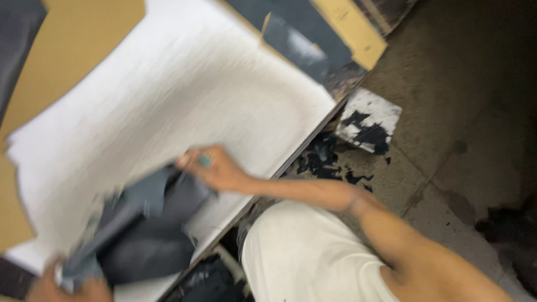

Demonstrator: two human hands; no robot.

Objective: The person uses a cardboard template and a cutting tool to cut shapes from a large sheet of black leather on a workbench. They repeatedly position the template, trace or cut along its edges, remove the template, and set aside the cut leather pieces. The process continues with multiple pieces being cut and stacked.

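While blurred by motion, right hand with fingers curled, pinching dark sheet at its top edge over white board, left hand (grip unclear) at its lower corner, seemingly keeping it spread.

Whole view smeared by motion blur, left hand cut off by the bottom edge, its grip unreadable, right hand fingers blurred against dark sheet pieces, their outlines indistinct, white tabletop cropped at left, scraps on the floor too blurred to identify
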